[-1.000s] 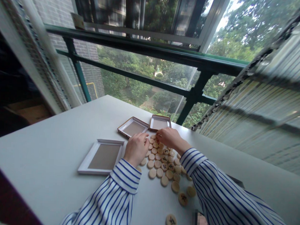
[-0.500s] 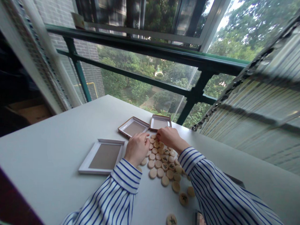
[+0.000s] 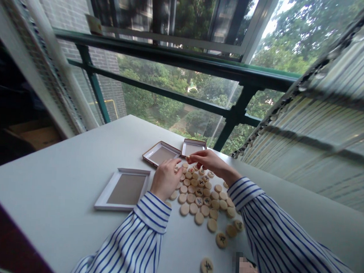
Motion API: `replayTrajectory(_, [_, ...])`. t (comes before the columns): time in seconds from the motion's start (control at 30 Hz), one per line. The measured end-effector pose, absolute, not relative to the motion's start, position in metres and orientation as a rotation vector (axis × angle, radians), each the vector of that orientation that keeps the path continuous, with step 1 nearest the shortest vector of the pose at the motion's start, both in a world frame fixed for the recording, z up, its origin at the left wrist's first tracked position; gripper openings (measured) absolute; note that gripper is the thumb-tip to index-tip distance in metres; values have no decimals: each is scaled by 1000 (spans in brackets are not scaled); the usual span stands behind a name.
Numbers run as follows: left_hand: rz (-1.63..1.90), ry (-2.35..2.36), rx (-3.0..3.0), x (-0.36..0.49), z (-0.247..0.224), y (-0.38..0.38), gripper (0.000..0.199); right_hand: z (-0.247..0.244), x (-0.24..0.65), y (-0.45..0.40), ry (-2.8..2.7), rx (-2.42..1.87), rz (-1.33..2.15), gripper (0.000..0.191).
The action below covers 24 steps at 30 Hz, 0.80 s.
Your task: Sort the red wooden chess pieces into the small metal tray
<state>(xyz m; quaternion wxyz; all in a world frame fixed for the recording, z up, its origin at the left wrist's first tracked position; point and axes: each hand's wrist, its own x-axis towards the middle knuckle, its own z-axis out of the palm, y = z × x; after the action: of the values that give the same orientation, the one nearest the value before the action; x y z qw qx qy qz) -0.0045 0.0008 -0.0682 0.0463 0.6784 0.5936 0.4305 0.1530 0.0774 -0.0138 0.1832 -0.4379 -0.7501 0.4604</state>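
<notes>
Round wooden pieces (image 3: 199, 218), some marked with dark characters, lie spread over the white table (image 3: 64, 176). My right hand (image 3: 206, 160) is raised over the far end of the pieces, thumb and finger pinching one wooden piece (image 3: 188, 158). At the left edge of the pieces, my left hand (image 3: 166, 179) rests with fingers curved and a gap between thumb and fingers; a wooden piece (image 3: 177, 168) shows by its fingertips, and whether it is gripped cannot be made out.
An open box tray (image 3: 100, 201) lies left of my left hand. Two smaller trays, one (image 3: 148, 160) behind my left hand and one (image 3: 194, 141) at the table's far edge, sit beyond the pieces. A green railing (image 3: 161, 58) runs behind the table.
My right hand has lifted and drawn back slightly to the right, a wooden piece now visible in its fingertips. More pieces show beneath it. My left hand has barely moved.
</notes>
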Motion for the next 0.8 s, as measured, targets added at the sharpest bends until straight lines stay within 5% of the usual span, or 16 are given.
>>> replayTrajectory(0.23, [1442,1657,2069,-6,-61,0,24,-14,149,70,-2024,-1045,1575,29])
replayTrajectory(0.8, [1545,1544,2060,-1,-55,-3,24,-6,153,62,-2028,-1127,1537,30])
